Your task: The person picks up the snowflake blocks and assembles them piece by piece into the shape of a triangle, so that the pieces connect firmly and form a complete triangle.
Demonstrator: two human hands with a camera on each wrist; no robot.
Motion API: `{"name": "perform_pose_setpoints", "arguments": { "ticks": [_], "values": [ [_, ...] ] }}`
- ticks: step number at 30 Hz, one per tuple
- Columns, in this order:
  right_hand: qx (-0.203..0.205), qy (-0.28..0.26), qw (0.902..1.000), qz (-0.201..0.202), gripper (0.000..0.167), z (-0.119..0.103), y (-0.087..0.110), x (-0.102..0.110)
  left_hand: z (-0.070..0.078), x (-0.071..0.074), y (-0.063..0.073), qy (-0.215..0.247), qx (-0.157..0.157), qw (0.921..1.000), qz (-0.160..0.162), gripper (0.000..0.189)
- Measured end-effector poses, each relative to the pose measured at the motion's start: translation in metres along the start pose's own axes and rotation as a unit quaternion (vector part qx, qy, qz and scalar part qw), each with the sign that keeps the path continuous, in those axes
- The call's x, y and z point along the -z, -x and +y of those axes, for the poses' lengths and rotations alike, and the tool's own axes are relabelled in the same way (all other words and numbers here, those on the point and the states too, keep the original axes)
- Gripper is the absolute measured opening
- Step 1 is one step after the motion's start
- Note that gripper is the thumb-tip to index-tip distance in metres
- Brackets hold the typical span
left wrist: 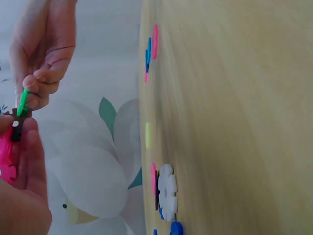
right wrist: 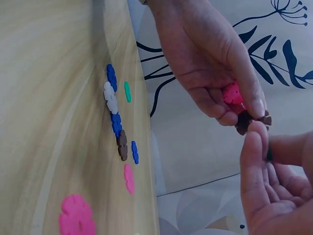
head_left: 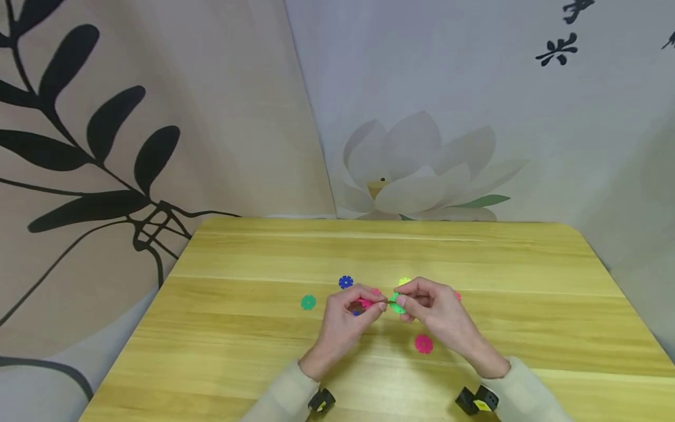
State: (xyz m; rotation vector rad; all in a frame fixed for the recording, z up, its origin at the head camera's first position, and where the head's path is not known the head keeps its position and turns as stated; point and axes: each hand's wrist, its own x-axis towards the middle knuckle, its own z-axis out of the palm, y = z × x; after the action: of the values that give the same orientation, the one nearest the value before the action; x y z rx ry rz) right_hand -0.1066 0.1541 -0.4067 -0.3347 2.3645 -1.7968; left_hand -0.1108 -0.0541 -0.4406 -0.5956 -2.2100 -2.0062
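Observation:
Both hands meet above the table, working on notched plastic interlocking discs. My left hand (head_left: 343, 310) pinches a brown disc (right wrist: 243, 122) between thumb and fingers, and a pink disc (right wrist: 232, 93) sits beside it, partly covered by the palm. A bright green disc (left wrist: 22, 103) is pinched in my right hand (head_left: 443, 308). Its edge touches the brown disc in the left wrist view. Fingertips hide the exact spot where the two meet, so I cannot tell how far they are pushed together.
Loose discs lie around the hands on the wooden table (head_left: 237, 340): a blue one (head_left: 345, 282), a green one (head_left: 308, 302), a yellow one (head_left: 404, 281) and a pink one (head_left: 423, 344). White (right wrist: 110, 98) and brown (right wrist: 122, 145) discs lie there too. A printed wall stands behind.

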Motion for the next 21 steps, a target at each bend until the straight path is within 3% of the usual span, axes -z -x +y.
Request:
{"name": "perform_pose_setpoints", "arguments": {
  "ticks": [7, 14, 21],
  "values": [
    [0.008, 0.002, 0.9995, -0.03, 0.027, 0.007, -0.007, 0.003, 0.002, 0.005, -0.002, -0.048, 0.035, 0.9982, 0.002, 0.009],
    [0.006, 0.006, 0.9993, -0.037, 0.031, 0.016, -0.011, 0.006, -0.001, 0.004, -0.002, -0.036, 0.064, 0.9972, 0.013, 0.01],
    [0.027, 0.065, 0.9973, -0.021, 0.028, 0.032, -0.02, 0.019, -0.004, 0.006, 0.0, -0.012, 0.096, 0.9953, 0.008, 0.008]
  ]
}}
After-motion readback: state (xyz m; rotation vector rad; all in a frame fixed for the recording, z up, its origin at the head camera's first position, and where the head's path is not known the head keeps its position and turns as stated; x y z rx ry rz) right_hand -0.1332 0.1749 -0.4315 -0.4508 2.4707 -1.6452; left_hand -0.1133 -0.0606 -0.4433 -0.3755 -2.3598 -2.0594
